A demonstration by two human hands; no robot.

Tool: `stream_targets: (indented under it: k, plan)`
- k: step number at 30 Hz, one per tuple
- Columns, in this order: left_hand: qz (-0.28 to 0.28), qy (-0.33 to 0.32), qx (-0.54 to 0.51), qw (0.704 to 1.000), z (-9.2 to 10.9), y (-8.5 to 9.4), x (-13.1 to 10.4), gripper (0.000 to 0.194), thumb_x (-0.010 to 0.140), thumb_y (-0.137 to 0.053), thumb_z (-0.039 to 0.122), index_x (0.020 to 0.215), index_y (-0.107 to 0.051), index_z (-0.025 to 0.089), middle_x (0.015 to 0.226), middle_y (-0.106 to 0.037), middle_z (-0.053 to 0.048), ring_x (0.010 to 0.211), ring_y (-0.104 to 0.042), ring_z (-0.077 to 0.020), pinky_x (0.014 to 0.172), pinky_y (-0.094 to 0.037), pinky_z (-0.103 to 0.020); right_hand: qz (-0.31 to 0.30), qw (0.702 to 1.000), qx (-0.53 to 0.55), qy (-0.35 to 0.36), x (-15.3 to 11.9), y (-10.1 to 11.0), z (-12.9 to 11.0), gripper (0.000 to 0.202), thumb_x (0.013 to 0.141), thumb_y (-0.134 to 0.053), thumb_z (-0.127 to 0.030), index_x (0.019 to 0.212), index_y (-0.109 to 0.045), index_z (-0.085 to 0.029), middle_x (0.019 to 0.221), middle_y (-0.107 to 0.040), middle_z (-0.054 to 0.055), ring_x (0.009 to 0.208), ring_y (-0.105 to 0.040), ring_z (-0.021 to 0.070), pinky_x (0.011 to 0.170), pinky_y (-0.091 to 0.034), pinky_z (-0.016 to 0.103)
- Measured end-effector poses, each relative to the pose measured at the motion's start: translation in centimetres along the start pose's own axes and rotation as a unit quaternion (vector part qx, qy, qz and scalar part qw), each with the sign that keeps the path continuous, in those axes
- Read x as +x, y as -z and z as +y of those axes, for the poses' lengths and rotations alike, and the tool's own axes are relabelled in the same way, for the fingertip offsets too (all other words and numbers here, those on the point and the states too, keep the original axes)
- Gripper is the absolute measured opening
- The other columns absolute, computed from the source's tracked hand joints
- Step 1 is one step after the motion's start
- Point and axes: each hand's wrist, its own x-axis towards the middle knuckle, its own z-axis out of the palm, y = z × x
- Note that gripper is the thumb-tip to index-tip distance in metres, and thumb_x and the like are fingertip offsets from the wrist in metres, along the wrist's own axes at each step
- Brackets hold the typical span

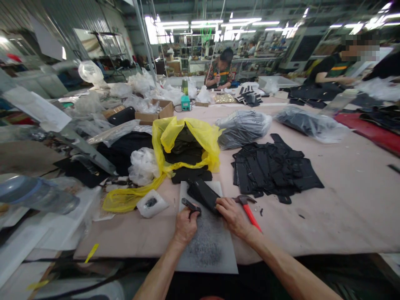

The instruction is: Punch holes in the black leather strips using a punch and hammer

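Note:
My left hand (186, 225) is closed around a short dark metal tool (189, 204), whose exact kind I cannot make out. My right hand (233, 214) grips the near end of a flat black strap-like piece (203, 194), fingers on top. That piece lies slanted across the upper part of a worn white cutting board (208, 250), which is covered in dark marks. Just right of my right hand, a claw hammer (251, 213) with a red handle rests on the table, its head partly behind my hand.
A yellow plastic bag (212, 143) holding black pieces stands open beyond the board. To its right lies a pile of black cut pieces (275, 168). A white block (152, 203) with a dark hollow is at left. Two people (220, 68) sit across the table.

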Motion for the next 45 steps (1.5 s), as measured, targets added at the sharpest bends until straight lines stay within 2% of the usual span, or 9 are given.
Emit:
stream_targets:
  k: [6,10,13,17,21,29,38,42,45]
  plan:
    - [0.020,-0.117,0.030,0.992,-0.7,-0.2,-1.2,0.022,0.085,-0.048,0.017,0.099,-0.065,0.018,0.096,-0.073,-0.008,0.094,-0.069,-0.0214,0.086,-0.056,-0.035,-0.022,0.983,-0.144,-0.108,2.1,3.0,4.5,0.050,0.072,-0.047,-0.002,0.118,-0.056,-0.018,0.134,-0.049,0.013,0.129,-0.035,0.0283,0.107,-0.025,0.046]
    - [-0.003,-0.201,0.029,0.979,-0.5,-0.1,-1.8,0.032,0.080,-0.045,0.007,0.106,-0.060,0.019,0.105,-0.070,-0.009,0.102,-0.066,-0.0198,0.091,-0.055,-0.035,-0.028,0.962,-0.192,-0.194,4.4,2.5,4.1,0.048,0.069,-0.052,-0.005,0.116,-0.058,-0.017,0.133,-0.049,0.017,0.128,-0.035,0.0337,0.107,-0.020,0.052]
    - [-0.026,-0.239,0.041,0.970,0.1,0.1,-1.8,0.037,0.076,-0.043,0.002,0.106,-0.059,0.018,0.103,-0.070,-0.010,0.102,-0.066,-0.0197,0.090,-0.056,-0.035,-0.030,0.959,-0.199,-0.200,4.8,1.8,3.4,0.046,0.073,-0.050,-0.006,0.116,-0.058,-0.016,0.128,-0.053,0.019,0.124,-0.038,0.0358,0.107,-0.015,0.058]
    - [-0.028,-0.251,0.050,0.966,0.6,0.3,-1.6,0.042,0.071,-0.041,0.000,0.105,-0.057,0.017,0.102,-0.069,-0.011,0.100,-0.066,-0.0202,0.088,-0.057,-0.035,-0.075,0.962,-0.207,-0.160,4.7,2.4,2.8,0.071,0.064,-0.056,-0.007,0.134,-0.046,-0.013,0.135,-0.047,0.022,0.130,-0.032,0.0407,0.107,-0.007,0.064]
    - [-0.024,-0.262,0.060,0.963,0.7,0.3,-1.4,0.044,0.068,-0.041,-0.001,0.105,-0.056,0.017,0.101,-0.069,-0.012,0.100,-0.067,-0.0211,0.087,-0.057,-0.035,-0.148,0.968,-0.178,-0.097,6.4,2.9,1.3,0.094,0.053,-0.059,-0.007,0.144,-0.033,-0.013,0.145,-0.037,0.021,0.134,-0.028,0.0394,0.109,-0.011,0.061]
    - [-0.002,-0.308,0.057,0.950,0.9,0.3,-1.4,0.032,0.076,-0.040,0.005,0.103,-0.055,0.015,0.097,-0.068,-0.012,0.094,-0.067,-0.0219,0.080,-0.059,-0.037,-0.271,0.941,-0.198,0.044,11.8,0.2,-0.8,0.080,0.057,-0.068,-0.021,0.132,-0.045,-0.005,0.116,-0.054,0.022,0.105,-0.053,0.0330,0.105,-0.025,0.056]
    - [-0.033,-0.345,0.072,0.935,1.4,0.3,-1.4,0.030,0.076,-0.039,0.004,0.099,-0.054,0.014,0.094,-0.066,-0.013,0.091,-0.067,-0.0215,0.075,-0.059,-0.034,-0.186,0.921,-0.144,0.311,11.5,0.1,1.0,0.042,0.088,-0.047,-0.015,0.130,-0.049,-0.019,0.116,-0.058,0.009,0.109,-0.051,0.0222,0.112,-0.015,0.052]
    - [-0.085,-0.378,0.093,0.917,1.2,0.1,-1.7,0.030,0.077,-0.038,0.002,0.099,-0.056,0.013,0.099,-0.065,-0.013,0.098,-0.065,-0.0217,0.078,-0.059,-0.033,-0.161,0.928,-0.115,0.316,11.5,-0.3,2.1,0.041,0.092,-0.043,-0.014,0.132,-0.048,-0.025,0.126,-0.057,0.006,0.118,-0.048,0.0200,0.112,-0.018,0.049]
    - [-0.111,-0.416,0.097,0.897,1.2,0.1,-1.8,0.030,0.079,-0.039,0.003,0.101,-0.056,0.013,0.102,-0.066,-0.014,0.105,-0.064,-0.0226,0.082,-0.059,-0.035,-0.129,0.954,-0.101,0.253,10.8,0.1,1.9,0.048,0.089,-0.046,-0.012,0.135,-0.046,-0.027,0.133,-0.053,0.006,0.127,-0.040,0.0217,0.112,-0.019,0.049]
